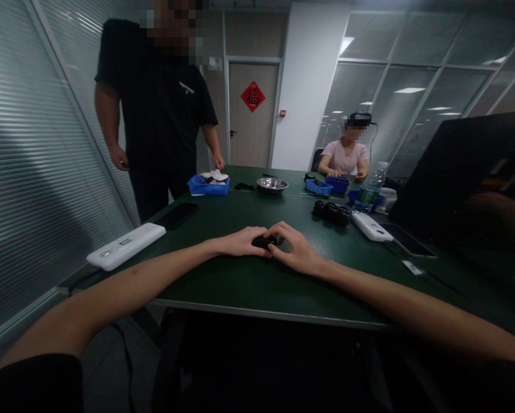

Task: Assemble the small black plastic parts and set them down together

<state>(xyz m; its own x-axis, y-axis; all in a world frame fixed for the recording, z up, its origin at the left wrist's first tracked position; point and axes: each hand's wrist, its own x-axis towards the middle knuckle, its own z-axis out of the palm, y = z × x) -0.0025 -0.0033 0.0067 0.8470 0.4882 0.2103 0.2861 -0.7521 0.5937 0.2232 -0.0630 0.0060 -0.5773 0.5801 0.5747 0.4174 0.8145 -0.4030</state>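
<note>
A small black rounded object [263, 242] sits between my hands just above the green table [223, 284]; its exact kind cannot be made out. My left hand [240, 241] is closed around its left end, thumb and fingers gripping it. From the other side, the curved fingers and thumb of my right hand [299, 250] pinch its right end. My fingers hide part of the object. Several similar black rounded pieces [332, 213] lie grouped on the table beyond my right hand. A shiny metal bowl [273, 185] stands farther back, with something small inside.
At the left lie a white power bank [127, 245] and a black phone [178, 215]. A blue tray [209, 187] stands near a standing person [156, 109]. Rightward are a water bottle [369, 192], another white device [371, 227], a tablet [407, 240] and a seated person [345, 157].
</note>
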